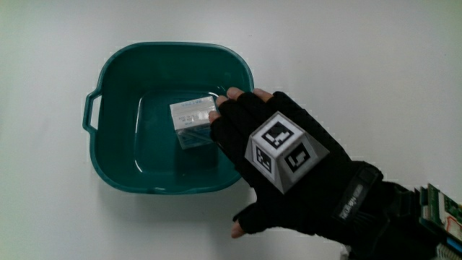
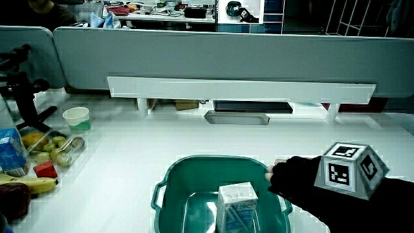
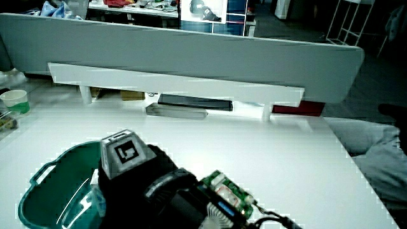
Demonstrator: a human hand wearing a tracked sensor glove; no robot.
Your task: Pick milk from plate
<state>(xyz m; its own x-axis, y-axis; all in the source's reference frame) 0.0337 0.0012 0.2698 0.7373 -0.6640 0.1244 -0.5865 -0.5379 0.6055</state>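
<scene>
Inside the teal basin (image 1: 123, 72), the milk carton (image 1: 191, 121) is met by the hand (image 1: 278, 155).
Its fingertips (image 1: 234, 94) are laid against the carton's side, yet whether the carton is gripped cannot be told. The carton is stood upright on the basin's floor, as is shown in a side view (image 2: 237, 204). The basin is set on the white tabletop (image 1: 361, 65).

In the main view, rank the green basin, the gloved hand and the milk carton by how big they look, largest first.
1. Green basin, clearly largest.
2. Hand; it is above the basin and nearer the camera, so it may look oversized.
3. Milk carton, smallest, partly covered by the fingertips.
</scene>
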